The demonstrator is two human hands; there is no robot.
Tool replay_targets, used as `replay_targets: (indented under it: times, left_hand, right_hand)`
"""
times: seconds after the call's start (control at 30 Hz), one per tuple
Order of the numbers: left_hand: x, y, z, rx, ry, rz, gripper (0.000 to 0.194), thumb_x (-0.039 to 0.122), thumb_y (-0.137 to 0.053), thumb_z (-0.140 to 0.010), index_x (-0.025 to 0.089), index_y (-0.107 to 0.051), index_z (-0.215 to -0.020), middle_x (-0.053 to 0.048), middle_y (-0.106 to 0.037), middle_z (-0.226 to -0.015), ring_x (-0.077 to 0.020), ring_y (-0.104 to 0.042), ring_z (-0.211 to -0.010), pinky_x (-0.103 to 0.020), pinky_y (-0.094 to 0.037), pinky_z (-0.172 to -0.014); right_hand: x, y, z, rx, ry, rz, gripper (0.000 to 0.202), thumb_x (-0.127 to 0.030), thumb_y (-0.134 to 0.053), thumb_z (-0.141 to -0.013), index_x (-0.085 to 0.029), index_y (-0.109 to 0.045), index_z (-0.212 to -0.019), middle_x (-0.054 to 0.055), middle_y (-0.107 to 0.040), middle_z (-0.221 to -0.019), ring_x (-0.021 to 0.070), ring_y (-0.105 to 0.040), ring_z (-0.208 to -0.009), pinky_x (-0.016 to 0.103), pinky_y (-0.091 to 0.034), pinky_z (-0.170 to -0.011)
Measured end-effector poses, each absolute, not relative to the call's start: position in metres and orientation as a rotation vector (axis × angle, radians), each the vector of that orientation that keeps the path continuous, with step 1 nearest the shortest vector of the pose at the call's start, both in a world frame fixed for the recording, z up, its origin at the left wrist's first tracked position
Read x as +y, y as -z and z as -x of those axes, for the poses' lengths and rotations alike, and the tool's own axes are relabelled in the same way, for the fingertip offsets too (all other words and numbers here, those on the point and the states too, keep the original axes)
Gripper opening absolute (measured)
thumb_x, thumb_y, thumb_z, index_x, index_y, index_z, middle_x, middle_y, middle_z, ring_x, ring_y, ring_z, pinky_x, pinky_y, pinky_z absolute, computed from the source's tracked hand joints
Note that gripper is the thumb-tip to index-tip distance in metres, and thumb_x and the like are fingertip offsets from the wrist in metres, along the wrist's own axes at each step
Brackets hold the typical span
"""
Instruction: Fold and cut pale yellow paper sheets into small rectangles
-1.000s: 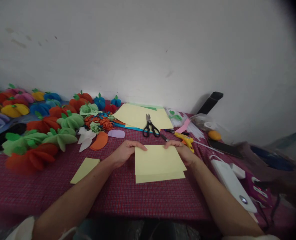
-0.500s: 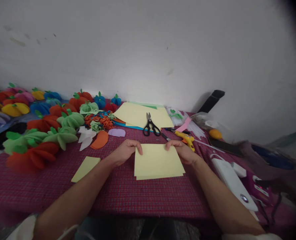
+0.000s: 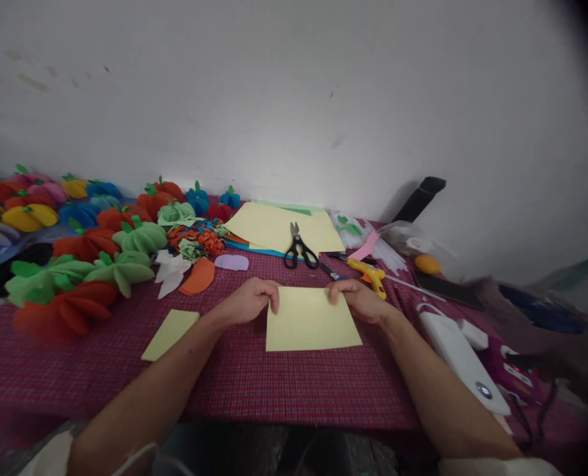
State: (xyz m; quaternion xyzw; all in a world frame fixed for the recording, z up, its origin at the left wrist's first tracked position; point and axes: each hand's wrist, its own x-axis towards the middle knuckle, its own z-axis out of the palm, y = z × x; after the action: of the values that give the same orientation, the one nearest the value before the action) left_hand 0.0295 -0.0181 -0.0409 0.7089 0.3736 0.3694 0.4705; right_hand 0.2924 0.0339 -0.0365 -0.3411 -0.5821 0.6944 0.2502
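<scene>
A rectangle of pale yellow paper (image 3: 313, 324) is held over the table by its two far corners. My left hand (image 3: 252, 301) pinches the left corner, its thumb on top. At the right corner my right hand (image 3: 360, 299) grips in the same way. Whether it is one sheet or several stacked evenly, I cannot tell. Beyond the paper lie black-handled scissors (image 3: 301, 250), points away from me, on larger yellow sheets (image 3: 268, 225). A smaller yellow paper piece (image 3: 170, 334) lies beside my left forearm.
Several paper pumpkins (image 3: 139, 237) crowd the left side, near shredded paper (image 3: 207, 239), an orange cutout (image 3: 198, 276) and a lilac cutout (image 3: 231, 262). To the right are a yellow glue gun (image 3: 368, 270), a white device (image 3: 465, 360) and a purple power strip (image 3: 514, 373).
The lower sheet edge that stuck out along the near and right sides no longer shows; the edges now look lined up. Both hands keep their hold at nearly the same place.
</scene>
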Motion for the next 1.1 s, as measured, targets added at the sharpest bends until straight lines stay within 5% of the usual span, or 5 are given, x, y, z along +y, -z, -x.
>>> replay_targets:
  times: [0.13, 0.27, 0.43, 0.7, 1.1]
  left_hand:
    - [-0.017, 0.038, -0.027, 1.032, -1.031, -1.669, 0.026, 0.003, -0.037, -0.057, 0.016, -0.06, -0.057, -0.004, -0.062, -0.089, -0.0169, -0.056, -0.084, -0.025, -0.041, -0.073]
    - [-0.02, 0.032, -0.031, 1.27, -1.253, -1.716, 0.039, 0.005, -0.039, -0.065, 0.018, -0.061, -0.094, -0.004, -0.059, -0.108, -0.0189, -0.051, -0.102, -0.03, -0.036, -0.088]
    - [-0.031, 0.039, -0.048, 1.212, -0.812, -2.321, 0.041, 0.019, -0.036, -0.083, 0.023, -0.044, -0.123, -0.003, -0.04, -0.133, -0.0187, -0.03, -0.124, -0.037, -0.018, -0.102]
    - [-0.036, 0.048, -0.053, 1.292, -0.403, -2.601, 0.053, 0.046, -0.04, -0.082, 0.026, -0.029, -0.131, -0.005, -0.028, -0.139, -0.0228, -0.022, -0.128, -0.042, -0.015, -0.102]
    - [-0.038, 0.049, -0.054, 1.231, -0.307, -2.728, 0.069, 0.058, -0.046, -0.073, 0.027, -0.028, -0.131, -0.007, -0.021, -0.142, -0.0277, -0.013, -0.13, -0.047, -0.009, -0.102]
  right_hand:
    - [0.034, 0.042, -0.288, -1.58, -1.908, 0.971, 0.008, -0.023, -0.062, -0.064, -0.016, -0.058, -0.063, 0.002, -0.064, -0.068, 0.0147, -0.058, -0.061, 0.026, -0.042, -0.055]
    - [0.036, 0.05, -0.284, -1.677, -1.842, 0.986, 0.008, -0.023, -0.058, -0.067, -0.015, -0.059, -0.067, 0.0, -0.062, -0.063, 0.0131, -0.057, -0.059, 0.025, -0.041, -0.056]
    - [0.044, 0.051, -0.29, -2.052, -1.537, 0.986, 0.011, -0.021, -0.05, -0.072, -0.015, -0.059, -0.071, 0.0, -0.062, -0.072, 0.0113, -0.055, -0.065, 0.023, -0.042, -0.061]
    - [0.047, 0.042, -0.295, -2.43, -1.019, 0.721, 0.028, -0.01, -0.048, -0.075, -0.021, -0.062, -0.096, 0.004, -0.055, -0.109, 0.0146, -0.051, -0.101, 0.03, -0.04, -0.086]
    - [0.054, 0.05, -0.298, -2.481, -0.931, 0.818, 0.023, -0.005, -0.048, -0.072, -0.02, -0.066, -0.074, 0.002, -0.059, -0.102, 0.0132, -0.055, -0.092, 0.028, -0.044, -0.08]
